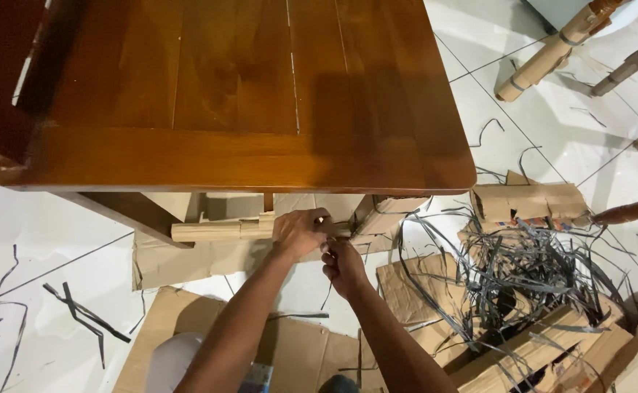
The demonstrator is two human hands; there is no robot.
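Head view looks down on our two hands under the edge of a brown wooden table (209,87). Our left hand (298,231) is curled around a table leg wrapped in cardboard (220,231). The leg sticks out sideways just below the tabletop, so the hand seems to hold it steady. Its fingers are closed around the wrap.

Our right hand (342,263) sits just beside the left one, touching it. Its fingers are pinched together near the end of the wrap, as if they grip a thin strip there. We cannot tell for sure what is between them, because it is too small to see.

Flat cardboard sheets (188,335) lie on the white tiled floor (49,247) under our arms. To the right is a big pile of dark plastic straps (522,276), lying on more torn cardboard. Loose bits of strap are scattered on the floor at the left too. Other wrapped legs (552,51) show at the top right, well apart from our hands.
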